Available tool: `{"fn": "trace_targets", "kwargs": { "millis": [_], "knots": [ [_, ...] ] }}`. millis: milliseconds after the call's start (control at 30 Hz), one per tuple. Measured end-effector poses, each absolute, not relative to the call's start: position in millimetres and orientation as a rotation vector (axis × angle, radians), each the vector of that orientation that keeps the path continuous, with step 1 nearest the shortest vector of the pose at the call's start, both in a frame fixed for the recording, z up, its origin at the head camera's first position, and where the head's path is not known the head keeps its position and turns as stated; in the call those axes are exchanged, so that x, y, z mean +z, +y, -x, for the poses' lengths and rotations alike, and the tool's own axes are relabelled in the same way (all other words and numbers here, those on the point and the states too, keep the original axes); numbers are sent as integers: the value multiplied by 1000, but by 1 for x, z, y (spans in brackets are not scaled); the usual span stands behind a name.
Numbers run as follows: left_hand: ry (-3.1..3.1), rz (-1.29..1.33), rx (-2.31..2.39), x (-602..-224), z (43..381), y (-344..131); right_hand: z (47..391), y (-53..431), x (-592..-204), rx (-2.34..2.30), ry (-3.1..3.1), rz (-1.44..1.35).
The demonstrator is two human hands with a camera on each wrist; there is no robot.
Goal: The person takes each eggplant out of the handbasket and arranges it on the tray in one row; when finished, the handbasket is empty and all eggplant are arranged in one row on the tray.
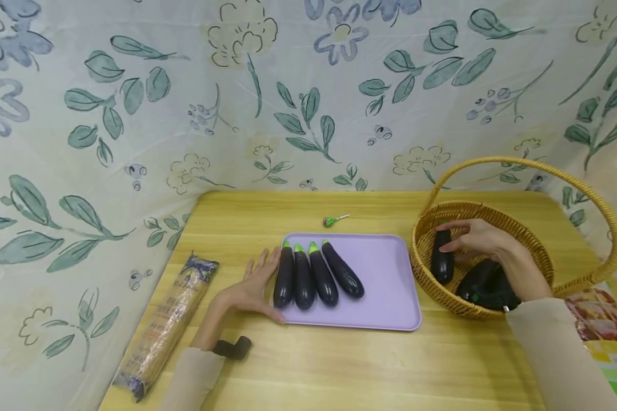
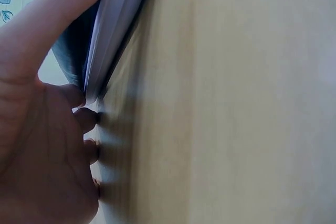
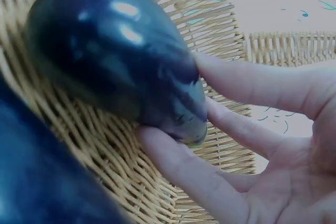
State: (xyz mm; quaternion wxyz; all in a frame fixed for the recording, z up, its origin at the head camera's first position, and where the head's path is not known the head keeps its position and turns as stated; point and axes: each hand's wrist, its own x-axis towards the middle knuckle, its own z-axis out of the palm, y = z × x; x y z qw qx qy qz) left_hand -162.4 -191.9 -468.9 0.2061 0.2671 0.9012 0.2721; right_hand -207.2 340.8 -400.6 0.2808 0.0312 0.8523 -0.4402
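Note:
My right hand (image 1: 480,237) reaches into a wicker basket (image 1: 537,251) and pinches a dark purple eggplant (image 1: 443,265) near its stem end. In the right wrist view, thumb and fingers hold the narrow end of this eggplant (image 3: 115,51), with its round end pointing away. Another dark, glossy shape (image 3: 37,166) lies beside it in the basket. My left hand (image 1: 249,291) has its fingers spread along the left edge of a lilac tray (image 1: 383,279), thumb at the near corner. Several eggplants (image 1: 303,279) with green stem ends lie side by side on the tray's left half.
A long clear packet of noodles (image 1: 172,319) lies at the table's left. Behind the tray is a green-wrapped lollipop (image 1: 334,220). The basket's tall handle (image 1: 596,200) arches over its right side. A colourful printed package (image 1: 604,325) is at the right edge.

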Motion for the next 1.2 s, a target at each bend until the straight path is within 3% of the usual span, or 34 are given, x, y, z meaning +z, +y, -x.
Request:
{"fn": "trace_targets", "kwargs": {
  "millis": [433,700,933,1200],
  "knots": [
    [2512,-748,747,-467,162,-189,189,358,-381,-1366,2291,5],
    [2515,-750,738,-467,162,-190,167,355,-363,-1437,2323,196],
    [2515,-754,749,-468,162,-192,158,325,-350,-1536,2227,463],
    [2516,-749,746,-469,163,-192,171,261,-346,-1432,2193,456]
  ]
}}
